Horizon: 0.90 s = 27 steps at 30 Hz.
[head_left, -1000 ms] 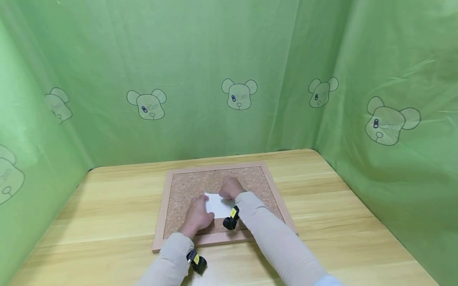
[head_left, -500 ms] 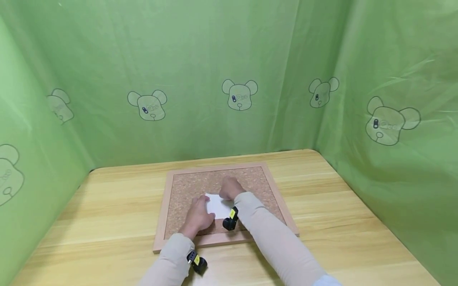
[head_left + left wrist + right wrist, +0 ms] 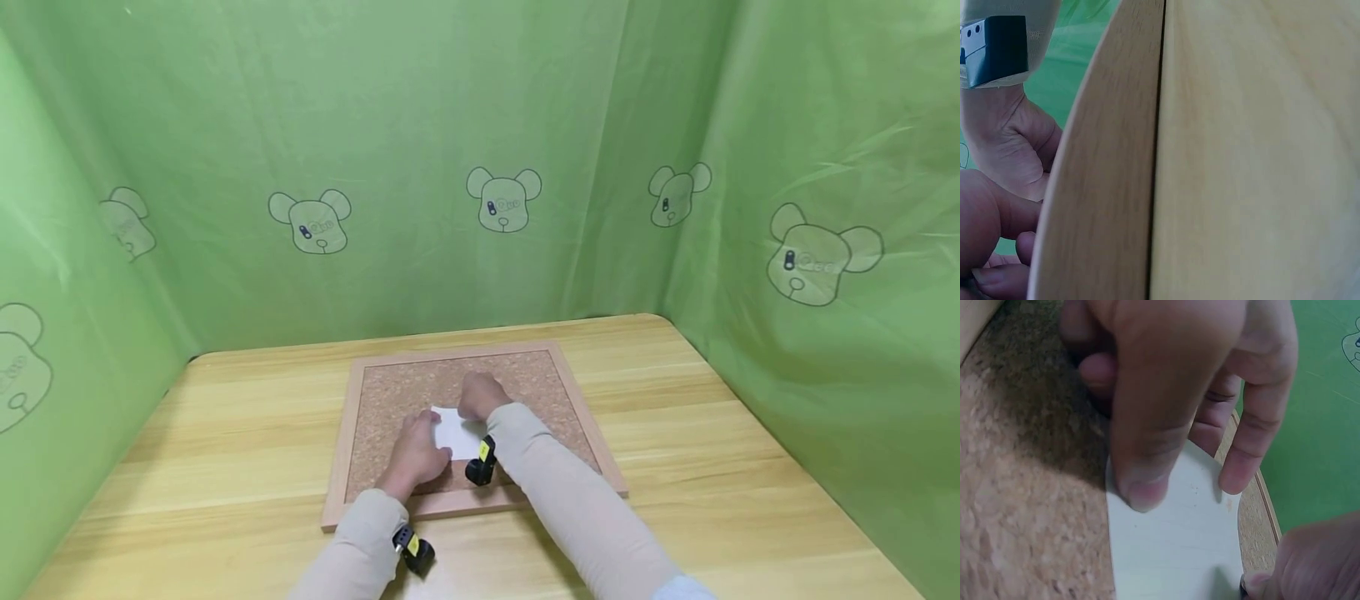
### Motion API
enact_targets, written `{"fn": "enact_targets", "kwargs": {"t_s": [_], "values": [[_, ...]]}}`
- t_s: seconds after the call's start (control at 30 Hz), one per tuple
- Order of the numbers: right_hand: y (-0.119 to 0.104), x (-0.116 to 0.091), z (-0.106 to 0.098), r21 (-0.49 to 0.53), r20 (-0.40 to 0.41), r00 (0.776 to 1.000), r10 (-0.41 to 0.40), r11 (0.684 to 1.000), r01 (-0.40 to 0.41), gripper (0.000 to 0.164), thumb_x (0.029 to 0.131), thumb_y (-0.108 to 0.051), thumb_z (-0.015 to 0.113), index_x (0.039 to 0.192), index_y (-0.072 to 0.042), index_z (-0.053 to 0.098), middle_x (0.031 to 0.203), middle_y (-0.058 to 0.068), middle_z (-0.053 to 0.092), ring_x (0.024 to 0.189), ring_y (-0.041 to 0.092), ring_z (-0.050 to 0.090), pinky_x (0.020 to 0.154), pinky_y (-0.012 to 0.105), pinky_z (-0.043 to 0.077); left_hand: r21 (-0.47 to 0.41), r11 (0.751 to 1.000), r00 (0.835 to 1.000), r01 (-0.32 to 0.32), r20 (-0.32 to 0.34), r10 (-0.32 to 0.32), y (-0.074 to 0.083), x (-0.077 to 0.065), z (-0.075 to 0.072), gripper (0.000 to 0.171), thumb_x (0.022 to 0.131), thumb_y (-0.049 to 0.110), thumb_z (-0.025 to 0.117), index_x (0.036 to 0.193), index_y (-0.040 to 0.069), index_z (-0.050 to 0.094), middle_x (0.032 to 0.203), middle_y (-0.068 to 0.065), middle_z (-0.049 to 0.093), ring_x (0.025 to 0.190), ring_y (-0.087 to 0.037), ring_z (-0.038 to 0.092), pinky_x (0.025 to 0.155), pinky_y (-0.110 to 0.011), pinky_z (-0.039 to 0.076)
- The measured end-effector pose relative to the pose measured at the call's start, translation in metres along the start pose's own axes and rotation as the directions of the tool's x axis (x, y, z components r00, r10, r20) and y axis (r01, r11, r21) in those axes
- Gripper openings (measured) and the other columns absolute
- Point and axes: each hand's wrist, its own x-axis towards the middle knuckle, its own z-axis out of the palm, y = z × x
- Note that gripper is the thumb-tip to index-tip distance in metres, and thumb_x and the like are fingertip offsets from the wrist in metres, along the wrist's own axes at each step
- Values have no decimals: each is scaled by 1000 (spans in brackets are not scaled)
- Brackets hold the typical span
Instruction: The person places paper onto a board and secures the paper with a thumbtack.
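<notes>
A white sheet of paper [image 3: 453, 435] lies on the cork board [image 3: 390, 392], its far edge curling slightly in the head view. My left hand [image 3: 417, 450] holds the paper down from the left. In the right wrist view its thumb presses near one edge and a fingertip touches the opposite edge, the fingers nearly straight. At the paper's far right my right hand [image 3: 482, 395] is curled, knuckles up. In the right wrist view my right fingers pinch a small dark thing [image 3: 1243, 589] at the paper's edge; its kind cannot be made out.
The board's pale wooden frame [image 3: 339, 467] lies on a light wood table [image 3: 697, 467]. Green sheeting [image 3: 420, 275] with bear-head outlines stands behind and at both sides. Black wrist cameras hang by both wrists, the right one [image 3: 480, 467] low over the board.
The right wrist and its camera have shifted and tilted slightly. The paper and left hand keep their places on the board.
</notes>
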Motion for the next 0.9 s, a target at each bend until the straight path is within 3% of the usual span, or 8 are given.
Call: {"fn": "enact_targets", "kwargs": {"t_s": [0.23,0.5,0.9], "values": [[3,-4,-2,9,-22,1000,3,1000,-2,14,78,1,63,66,-6,61,65,8,54,55,18,45,45,27,35,3,1000,1000,-5,2,5,0,0,1,52,76,9,75,122,-6,56,114,-25,51,102,-37,56,94,-50,46],[16,-1,-5,3,-3,1000,25,1000,-25,31,78,-5,60,52,-13,44,56,3,43,52,17,40,46,27,33,0,1000,1000,19,5,-19,1,1,0,52,77,9,74,123,-6,56,115,-25,51,102,-38,56,93,-50,47],[26,1,-7,84,23,1000,18,996,-20,14,80,-12,69,76,-5,58,71,8,55,63,21,51,54,29,42,-15,997,997,76,16,-75,3,0,0,54,78,8,74,126,-5,55,115,-23,50,101,-34,55,94,-50,47]]}}
